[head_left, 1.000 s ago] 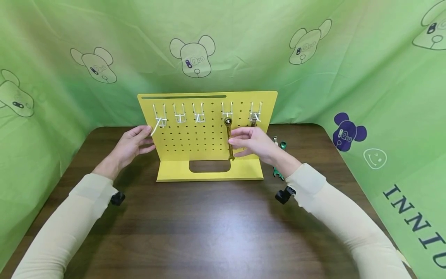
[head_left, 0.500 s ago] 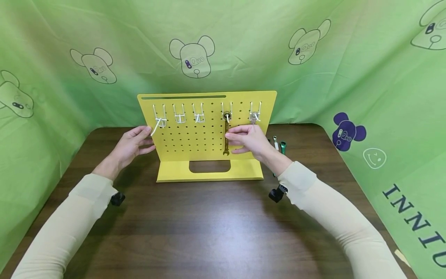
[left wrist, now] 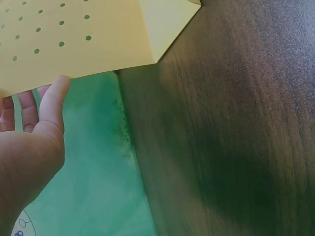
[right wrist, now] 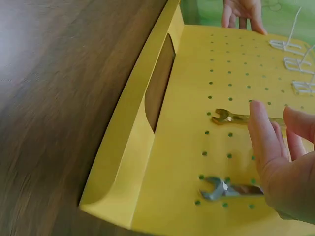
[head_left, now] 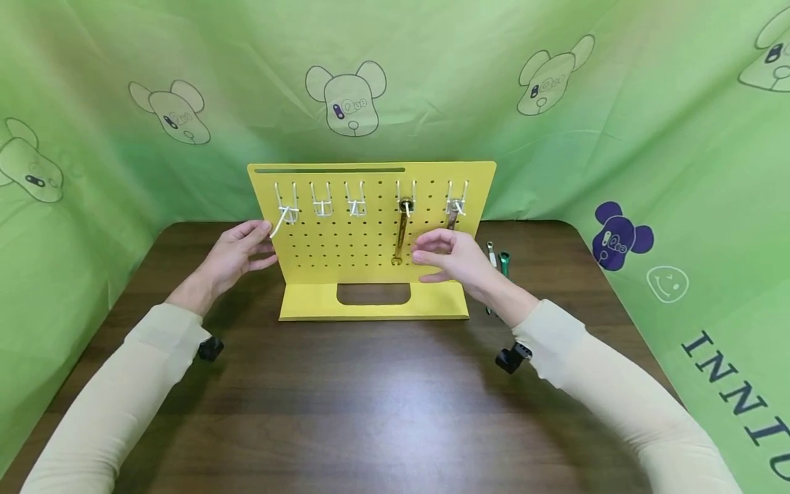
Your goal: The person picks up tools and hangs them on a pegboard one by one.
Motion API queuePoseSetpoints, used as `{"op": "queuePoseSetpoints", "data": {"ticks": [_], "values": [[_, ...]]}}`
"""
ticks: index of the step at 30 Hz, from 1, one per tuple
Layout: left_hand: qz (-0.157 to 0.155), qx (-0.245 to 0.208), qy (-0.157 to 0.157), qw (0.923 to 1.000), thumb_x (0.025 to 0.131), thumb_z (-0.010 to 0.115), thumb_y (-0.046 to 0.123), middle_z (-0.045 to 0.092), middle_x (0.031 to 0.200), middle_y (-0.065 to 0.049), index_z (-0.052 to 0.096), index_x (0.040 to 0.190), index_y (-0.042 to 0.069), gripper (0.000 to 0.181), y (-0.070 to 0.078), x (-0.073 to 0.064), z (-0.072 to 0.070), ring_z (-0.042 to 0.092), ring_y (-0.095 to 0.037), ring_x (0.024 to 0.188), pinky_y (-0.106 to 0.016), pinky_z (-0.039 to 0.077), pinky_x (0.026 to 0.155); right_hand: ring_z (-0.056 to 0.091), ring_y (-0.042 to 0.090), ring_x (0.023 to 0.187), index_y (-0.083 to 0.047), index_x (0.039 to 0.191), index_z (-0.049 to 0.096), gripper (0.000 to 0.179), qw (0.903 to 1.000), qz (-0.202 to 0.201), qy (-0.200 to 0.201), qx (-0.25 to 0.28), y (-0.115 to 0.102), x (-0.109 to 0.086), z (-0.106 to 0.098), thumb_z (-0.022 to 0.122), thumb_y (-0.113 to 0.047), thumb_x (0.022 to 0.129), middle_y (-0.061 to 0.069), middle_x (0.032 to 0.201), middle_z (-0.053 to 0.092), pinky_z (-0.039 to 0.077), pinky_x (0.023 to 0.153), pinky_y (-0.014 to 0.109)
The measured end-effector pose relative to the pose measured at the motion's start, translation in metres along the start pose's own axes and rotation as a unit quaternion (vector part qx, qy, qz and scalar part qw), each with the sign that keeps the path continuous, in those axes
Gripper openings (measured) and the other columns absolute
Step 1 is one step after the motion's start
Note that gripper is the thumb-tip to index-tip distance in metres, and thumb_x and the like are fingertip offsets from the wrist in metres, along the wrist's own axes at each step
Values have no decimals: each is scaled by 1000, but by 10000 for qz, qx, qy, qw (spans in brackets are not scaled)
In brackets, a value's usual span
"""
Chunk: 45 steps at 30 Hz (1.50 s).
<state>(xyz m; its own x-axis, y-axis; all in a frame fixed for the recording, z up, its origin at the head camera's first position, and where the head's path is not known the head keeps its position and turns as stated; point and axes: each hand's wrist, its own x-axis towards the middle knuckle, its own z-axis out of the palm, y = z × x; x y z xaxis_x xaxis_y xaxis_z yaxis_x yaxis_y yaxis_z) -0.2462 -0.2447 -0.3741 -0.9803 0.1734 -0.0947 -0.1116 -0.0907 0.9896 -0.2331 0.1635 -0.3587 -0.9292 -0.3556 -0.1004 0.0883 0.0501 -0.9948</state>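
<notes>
While the left hand pinched the yellow pegboard, the unclasped right hand best avoided the golden metal wrench.

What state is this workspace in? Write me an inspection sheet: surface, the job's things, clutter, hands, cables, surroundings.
Surface: dark wood table, with glare in the middle.
Job's things: yellow board standing on the table, with five white hooks; gold wrench on the fourth hook from the left, silver wrench on the fifth; more wrenches lie right of the board, partly hidden.
Clutter: nothing seen.
Hands: left hand grips the board's left edge; right hand is beside the gold wrench, holding nothing.
Cables: nothing seen.
Surroundings: green cloth printed with cartoon heads.
</notes>
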Motion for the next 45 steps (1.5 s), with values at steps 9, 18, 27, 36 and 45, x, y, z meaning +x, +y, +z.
{"op": "queuePoseSetpoints", "data": {"ticks": [9, 18, 27, 36, 45], "values": [[24, -8, -5, 10000, 92, 60, 35, 57, 108, -6, 62, 106, 9, 29, 1, 2, 0, 59, -21, 94, -47, 47, 95, 65, 28, 93, 6, 123, 48, 49, 9976, -95, 304, -611, 3, -28, -48, 73, -13, 86, 18, 115, 55, 55, 76, 54], [18, 40, 8, 10000, 93, 59, 34, 57, 107, -6, 62, 106, 10, 28, 1, 1, -1, 57, -23, 96, -45, 50, 92, 57, 36, 107, -5, 144, 28, 69, 9926, 744, 722, -638, 37, -35, -137, 68, -20, 90, 20, 134, 37, 54, 85, 50], [63, -57, -68, 9999, 93, 60, 32, 56, 111, -10, 63, 105, 10, 25, -2, 3, -1, 59, -23, 97, -48, 47, 94, 59, 22, 92, -4, 150, 15, 90, 9762, 1370, 961, -1376, 85, -41, -156, 75, -15, 84, 27, 134, 29, 58, 77, 40], [43, 1, -90, 10000, 93, 60, 33, 57, 109, -7, 63, 106, 10, 26, -5, 2, -4, 60, -21, 95, -49, 46, 95, 61, 15, 82, 1, 146, 24, 77, 9667, 1773, 1033, -1527, 88, -38, -148, 71, -5, 85, 22, 125, 38, 60, 71, 38], [124, -24, -12, 9999, 93, 60, 33, 57, 109, -9, 63, 104, 10, 26, -4, 3, -1, 59, -24, 96, -47, 48, 92, 52, 19, 77, 6, 138, 31, 66, 9507, 1918, 1189, -2129, 78, -34, -146, 66, -5, 83, 13, 96, 53, 60, 68, 38]]}}
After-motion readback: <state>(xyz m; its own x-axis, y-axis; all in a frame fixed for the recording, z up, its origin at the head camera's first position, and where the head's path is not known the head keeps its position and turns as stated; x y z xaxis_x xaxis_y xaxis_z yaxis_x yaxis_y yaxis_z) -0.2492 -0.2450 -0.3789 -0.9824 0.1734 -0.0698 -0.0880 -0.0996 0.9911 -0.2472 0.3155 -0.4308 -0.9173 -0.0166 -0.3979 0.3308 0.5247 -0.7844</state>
